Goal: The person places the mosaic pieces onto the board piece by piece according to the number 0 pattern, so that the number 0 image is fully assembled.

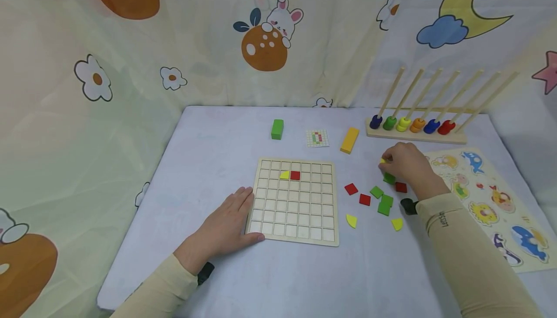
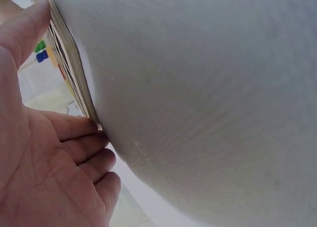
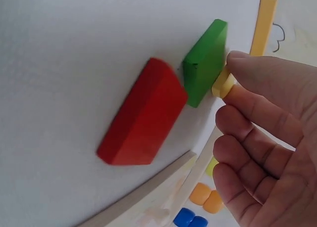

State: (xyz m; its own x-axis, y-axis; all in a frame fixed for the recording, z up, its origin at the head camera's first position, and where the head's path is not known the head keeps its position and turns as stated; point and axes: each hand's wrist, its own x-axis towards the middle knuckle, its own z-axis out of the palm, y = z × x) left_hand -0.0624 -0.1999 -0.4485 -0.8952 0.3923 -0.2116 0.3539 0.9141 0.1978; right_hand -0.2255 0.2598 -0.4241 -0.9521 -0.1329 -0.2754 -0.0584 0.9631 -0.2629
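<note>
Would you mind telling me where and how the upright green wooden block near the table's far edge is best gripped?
Pinch the green wooden block across its two long side faces, near the top, coming from above. It stands on the white table with open space around it, so both sides seem free for thumb and fingers.

Small dark lettering on the right sleeve (image 1: 442,220), too small to read.

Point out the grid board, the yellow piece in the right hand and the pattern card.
grid board (image 1: 296,211): head view, bare cells near its middle.
yellow piece (image 3: 223,85): right wrist view, its exposed edge.
pattern card (image 1: 317,138): head view, its centre.
</note>
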